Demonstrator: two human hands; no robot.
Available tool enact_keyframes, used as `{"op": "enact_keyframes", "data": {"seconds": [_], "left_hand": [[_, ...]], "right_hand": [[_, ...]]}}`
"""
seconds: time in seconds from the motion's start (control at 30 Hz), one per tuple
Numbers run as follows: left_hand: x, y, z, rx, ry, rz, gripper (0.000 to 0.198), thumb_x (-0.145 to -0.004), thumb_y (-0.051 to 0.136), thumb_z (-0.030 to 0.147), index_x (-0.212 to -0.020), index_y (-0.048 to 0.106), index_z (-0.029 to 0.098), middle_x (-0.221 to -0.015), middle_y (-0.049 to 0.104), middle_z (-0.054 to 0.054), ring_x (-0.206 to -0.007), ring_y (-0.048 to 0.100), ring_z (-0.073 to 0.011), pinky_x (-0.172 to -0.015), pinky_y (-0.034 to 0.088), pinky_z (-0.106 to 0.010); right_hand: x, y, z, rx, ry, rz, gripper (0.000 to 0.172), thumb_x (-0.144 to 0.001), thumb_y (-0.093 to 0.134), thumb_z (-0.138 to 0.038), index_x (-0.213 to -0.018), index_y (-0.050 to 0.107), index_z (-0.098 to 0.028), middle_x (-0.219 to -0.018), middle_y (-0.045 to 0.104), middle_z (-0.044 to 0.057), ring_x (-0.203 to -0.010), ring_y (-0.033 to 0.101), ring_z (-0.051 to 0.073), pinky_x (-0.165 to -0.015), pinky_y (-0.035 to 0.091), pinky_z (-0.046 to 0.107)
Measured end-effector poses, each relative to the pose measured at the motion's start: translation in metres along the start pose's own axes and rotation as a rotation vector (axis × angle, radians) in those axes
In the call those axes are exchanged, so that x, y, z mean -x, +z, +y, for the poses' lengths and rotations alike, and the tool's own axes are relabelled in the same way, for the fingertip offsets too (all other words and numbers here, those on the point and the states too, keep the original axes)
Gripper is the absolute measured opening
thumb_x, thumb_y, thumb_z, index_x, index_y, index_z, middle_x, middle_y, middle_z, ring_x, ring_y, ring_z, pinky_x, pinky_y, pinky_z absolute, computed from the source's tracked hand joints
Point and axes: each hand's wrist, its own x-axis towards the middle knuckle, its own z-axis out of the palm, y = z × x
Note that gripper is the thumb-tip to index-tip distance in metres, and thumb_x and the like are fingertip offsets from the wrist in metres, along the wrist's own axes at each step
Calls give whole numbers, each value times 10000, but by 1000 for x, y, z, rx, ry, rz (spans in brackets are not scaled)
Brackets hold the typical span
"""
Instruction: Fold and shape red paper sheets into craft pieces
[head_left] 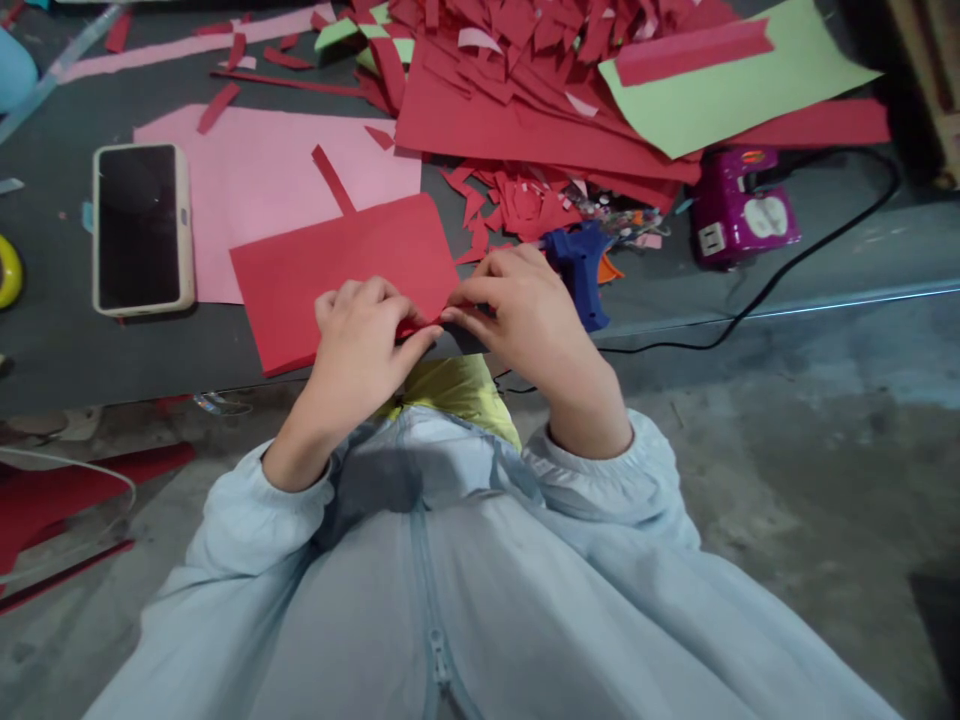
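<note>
A red sheet of paper, folded along its near side, lies at the table's front edge. My left hand is closed on its near edge, thumb and fingers pinching the paper. Close beside it, my right hand pinches the near right corner between thumb and fingertips. Behind the right hand sits a blue glue gun, its nozzle end partly hidden. Under the red sheet's far side is a pink sheet, with a thin red strip across it.
A phone lies at the left. Red paper scraps are heaped at the back, with a green sheet on top. A purple device with a black cable stands at the right. Red paper lies on the floor.
</note>
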Motion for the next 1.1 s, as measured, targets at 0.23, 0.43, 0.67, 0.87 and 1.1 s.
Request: {"op": "enact_keyframes", "data": {"seconds": [0.23, 0.43, 0.67, 0.87, 1.1], "left_hand": [[-2, 7, -2, -40, 12, 62, 221, -945, 579, 369, -868, 714, 211, -966, 672, -74, -980, 556, -272, -864, 360, -451], [0, 7, -3, -113, 26, 136, 248, -956, 539, 380, -861, 695, 211, -982, 672, -97, -1006, 557, -285, -903, 373, -467], [38, 17, 8, -279, 164, 377, 291, -971, 472, 220, -1191, 662, 218, -1168, 727, -84, -1082, 616, -256, -1000, 381, -461], [54, 48, 14, -229, 240, 339, 441, -968, 475, 222, -1388, 562, 121, -1369, 640, -133, -1268, 585, -254, -1118, 354, -409], [53, 52, 14, -269, 197, 350, 464, -971, 477, 251, -1403, 555, 102, -1327, 660, -166, -1189, 625, -259, -1111, 367, -409]], "right_hand": [[1, 2, -3, 19, 51, 23, 229, -941, 562, -351, -874, 732, -212, -879, 627, 89, -958, 523, 286, -876, 396, 431], [1, 6, -7, 48, 141, 28, 225, -921, 572, -353, -804, 682, -196, -846, 632, 110, -910, 525, 303, -844, 400, 440], [1, 12, -10, 98, 128, 48, 218, -933, 544, -364, -827, 648, -205, -852, 634, 106, -894, 537, 301, -879, 413, 452], [7, 11, -15, 106, 159, 98, 226, -955, 510, -368, -963, 647, -188, -946, 648, 131, -937, 541, 311, -887, 423, 450], [42, 4, -21, 170, 128, 263, 363, -977, 385, -219, -1201, 668, -257, -955, 584, 112, -881, 513, 263, -833, 434, 447]]}}
